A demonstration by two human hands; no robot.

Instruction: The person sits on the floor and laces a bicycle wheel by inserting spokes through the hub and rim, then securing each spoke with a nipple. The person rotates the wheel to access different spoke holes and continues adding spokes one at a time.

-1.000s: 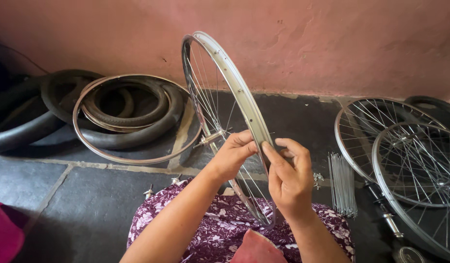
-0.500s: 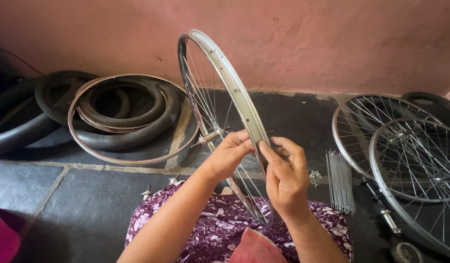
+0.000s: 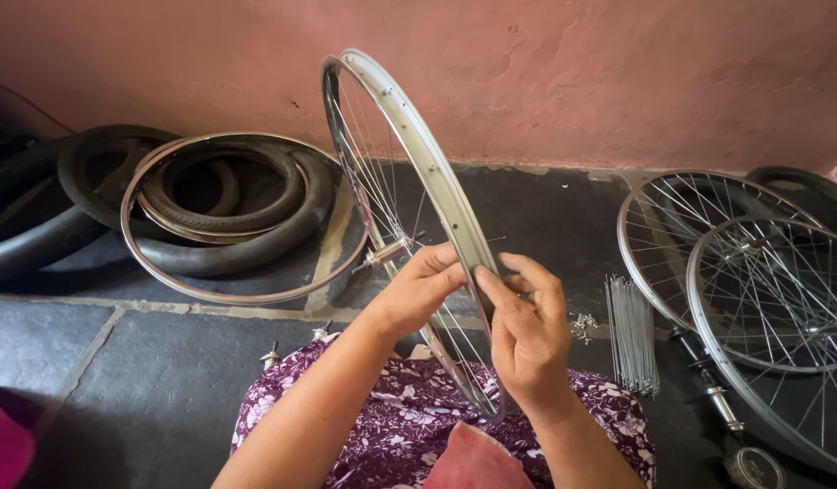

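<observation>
I hold the upright wheel rim (image 3: 418, 154) between my two hands above my lap, my left hand (image 3: 418, 290) pinching it from nine o'clock and my right hand (image 3: 527, 330) closed on its edge from three o'clock, the hub (image 3: 387, 252) just above my left fingers.

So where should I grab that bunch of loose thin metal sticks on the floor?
Probably pinch the spoke bundle around its middle, coming down from above. The spokes lie flat on the floor, side by side, so a mid-length grip should keep both ends level. Come from the left, since the spoked wheels crowd its right side.
</observation>
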